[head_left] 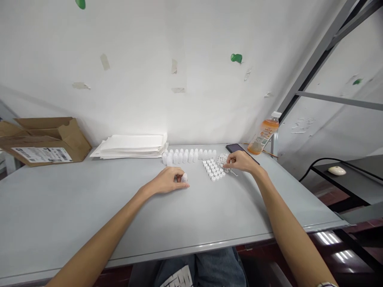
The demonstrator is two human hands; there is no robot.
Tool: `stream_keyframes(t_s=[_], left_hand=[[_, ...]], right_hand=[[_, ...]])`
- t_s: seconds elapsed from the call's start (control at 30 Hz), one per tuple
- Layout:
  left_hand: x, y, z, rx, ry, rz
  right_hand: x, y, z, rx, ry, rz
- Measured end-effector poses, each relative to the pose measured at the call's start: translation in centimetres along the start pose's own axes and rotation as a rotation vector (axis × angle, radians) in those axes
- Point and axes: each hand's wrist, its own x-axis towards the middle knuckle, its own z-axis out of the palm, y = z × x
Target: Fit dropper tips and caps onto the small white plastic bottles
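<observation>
As my left hand (172,180) held a small white plastic bottle (184,177) upright between thumb and fingers above or on the worktop (143,227), my right hand (239,160) reached to a heap of white plastic pieces (222,159), fingertips nearly together; whether they gripped one, I could not tell. Rows of white caps (213,170) sat just beside the heap, near lined-up bottles (191,156). A smartphone (233,148) lay behind my right hand.
</observation>
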Motion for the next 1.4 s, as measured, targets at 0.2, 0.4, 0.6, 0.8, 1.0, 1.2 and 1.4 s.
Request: stream_keyframes(t_s=[0.2, 0.4, 0.6, 0.8, 1.0, 1.2, 1.4], left_hand=[[0.0, -0.1, 0.1, 0.008, 0.004, 0.013], [0.0, 0.1, 0.1, 0.022, -0.002, -0.003], [0.0, 0.4, 0.0, 0.03, 0.001, -0.009], [0.0, 0.3, 0.0, 0.037, 0.001, -0.004], [-0.1, 0.1, 0.2, 0.033, -0.01, -0.013], [0.0, 0.1, 0.2, 0.053, -0.009, 0.004], [0.0, 0.2, 0.2, 0.069, 0.0, 0.001]], right_hand=[[-0.1, 0.2, -0.1, 0.013, -0.024, -0.026], [-0.2, 0.4, -0.2, 0.012, -0.026, 0.024], [-0.4, 0.7, -0.5, 0.081, 0.029, 0.041], [-0.5, 1.0, -0.8, 0.22, 0.105, 0.105], [-0.3, 1.3, -0.6, 0.238, 0.186, 0.07], [0.0, 1.9, -0.3, 0.263, 0.227, 0.092], [0.5, 2.9, 0.0, 0.287, 0.245, 0.089]])
